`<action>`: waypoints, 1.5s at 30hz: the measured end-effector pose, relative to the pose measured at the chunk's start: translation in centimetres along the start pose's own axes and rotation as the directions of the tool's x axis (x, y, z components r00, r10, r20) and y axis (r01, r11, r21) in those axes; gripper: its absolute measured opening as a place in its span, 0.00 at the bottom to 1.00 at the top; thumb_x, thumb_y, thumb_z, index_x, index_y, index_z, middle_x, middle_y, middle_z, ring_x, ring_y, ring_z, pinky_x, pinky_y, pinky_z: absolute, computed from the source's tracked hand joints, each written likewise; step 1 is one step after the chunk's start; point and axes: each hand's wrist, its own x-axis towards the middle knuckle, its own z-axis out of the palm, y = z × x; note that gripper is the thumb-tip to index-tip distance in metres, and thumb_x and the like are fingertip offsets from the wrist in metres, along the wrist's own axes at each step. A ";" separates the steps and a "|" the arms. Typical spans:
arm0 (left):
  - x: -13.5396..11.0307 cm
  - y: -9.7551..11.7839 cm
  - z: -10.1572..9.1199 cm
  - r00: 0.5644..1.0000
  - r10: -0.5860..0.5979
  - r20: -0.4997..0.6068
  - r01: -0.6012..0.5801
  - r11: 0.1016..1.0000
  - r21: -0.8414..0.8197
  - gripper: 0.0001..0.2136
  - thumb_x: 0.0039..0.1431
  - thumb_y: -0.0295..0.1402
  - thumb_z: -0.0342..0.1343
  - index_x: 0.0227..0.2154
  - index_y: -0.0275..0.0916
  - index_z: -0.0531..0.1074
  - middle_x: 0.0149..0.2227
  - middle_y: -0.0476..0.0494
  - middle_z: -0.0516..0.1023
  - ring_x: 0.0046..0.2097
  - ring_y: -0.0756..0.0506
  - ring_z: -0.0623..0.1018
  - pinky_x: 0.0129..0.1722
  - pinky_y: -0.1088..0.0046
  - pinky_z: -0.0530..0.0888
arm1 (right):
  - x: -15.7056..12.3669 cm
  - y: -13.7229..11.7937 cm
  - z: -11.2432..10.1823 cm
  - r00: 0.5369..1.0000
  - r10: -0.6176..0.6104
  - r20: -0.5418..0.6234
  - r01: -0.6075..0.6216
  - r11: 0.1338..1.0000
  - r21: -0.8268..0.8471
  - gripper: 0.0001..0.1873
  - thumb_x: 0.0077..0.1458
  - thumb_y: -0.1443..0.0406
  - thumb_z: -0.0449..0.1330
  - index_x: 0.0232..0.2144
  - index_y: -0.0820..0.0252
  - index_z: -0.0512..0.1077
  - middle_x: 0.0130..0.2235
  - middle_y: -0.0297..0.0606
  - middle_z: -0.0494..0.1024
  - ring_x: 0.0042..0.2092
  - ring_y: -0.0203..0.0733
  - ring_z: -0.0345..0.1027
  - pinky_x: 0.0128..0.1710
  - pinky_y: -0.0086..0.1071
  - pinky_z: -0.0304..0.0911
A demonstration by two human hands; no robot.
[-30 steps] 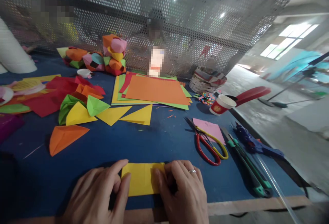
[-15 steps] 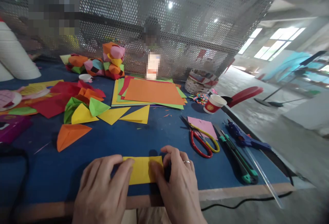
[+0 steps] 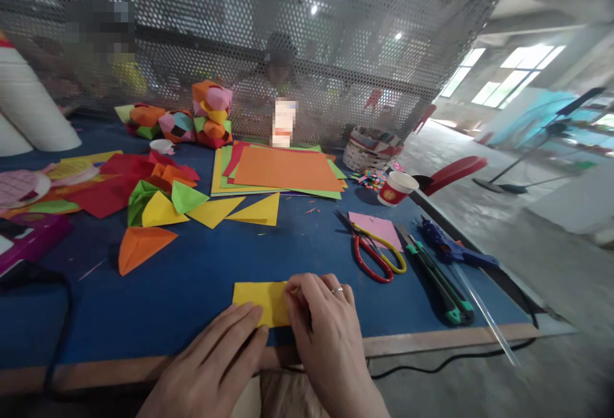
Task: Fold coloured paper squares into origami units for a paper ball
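A folded yellow paper [image 3: 263, 298] lies flat on the blue table close to its front edge. My left hand [image 3: 218, 354] rests with fingers stretched out, their tips pressing on the paper's lower left corner. At the paper's right end, my right hand [image 3: 326, 325] has its thumb and fingers pinched together on the edge. A ring shows on one of its fingers. The right end of the paper is hidden under those fingers. Farther forward lie folded yellow pieces [image 3: 256, 209] and an orange folded piece [image 3: 144, 247].
Scissors [image 3: 377, 252] on pink paper, a green-black utility knife [image 3: 444, 287] and a blue glue gun [image 3: 453, 248] lie to the right. A paper cup [image 3: 397, 188] and woven basket [image 3: 371, 148] stand behind. Coloured sheets [image 3: 288, 167] are stacked before a perforated metal screen [image 3: 307, 34].
My left hand has slid down and right, its fingers now lying over the paper's lower edge. My right hand has shifted slightly left, its fingers closing on the right end.
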 end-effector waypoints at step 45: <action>-0.2 -0.3 0.3 1.000 -0.011 0.020 0.012 0.998 -0.054 0.28 0.59 0.18 0.43 0.60 0.39 0.72 0.61 0.43 0.75 0.66 0.45 0.70 0.66 0.71 0.68 | -2.0 0.9 -2.5 0.967 -0.242 -0.073 0.252 0.952 0.175 0.21 0.63 0.77 0.50 0.51 0.54 0.73 0.47 0.38 0.81 0.49 0.44 0.72 0.49 0.38 0.68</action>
